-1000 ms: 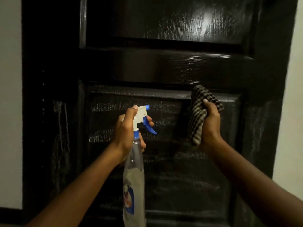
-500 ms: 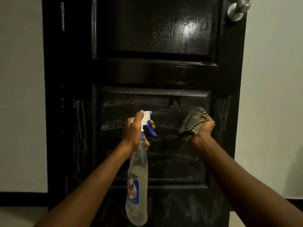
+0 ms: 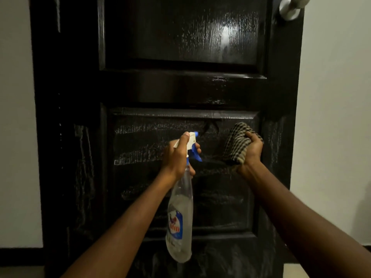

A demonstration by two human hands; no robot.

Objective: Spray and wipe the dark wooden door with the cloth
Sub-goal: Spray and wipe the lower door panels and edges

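Observation:
The dark wooden door (image 3: 180,87) fills the view, glossy, with wet streaks across its lower panel. My left hand (image 3: 176,157) grips the neck of a clear spray bottle (image 3: 179,217) with a white and blue trigger head, nozzle pointing at the lower panel. My right hand (image 3: 252,151) holds a bunched black-and-beige checked cloth (image 3: 236,145) against the right side of that panel. The bottle hangs down in front of the door, with a blue label and a little liquid in it.
A silver door knob (image 3: 291,7) sticks out at the top right. Pale walls (image 3: 331,117) flank the door on both sides. A dark skirting board (image 3: 20,255) runs along the bottom left above a light floor.
The view has pulled back from the door, so more of it and the knob show. My right hand with the cloth dropped lower on the panel. My left hand keeps its grip on the bottle.

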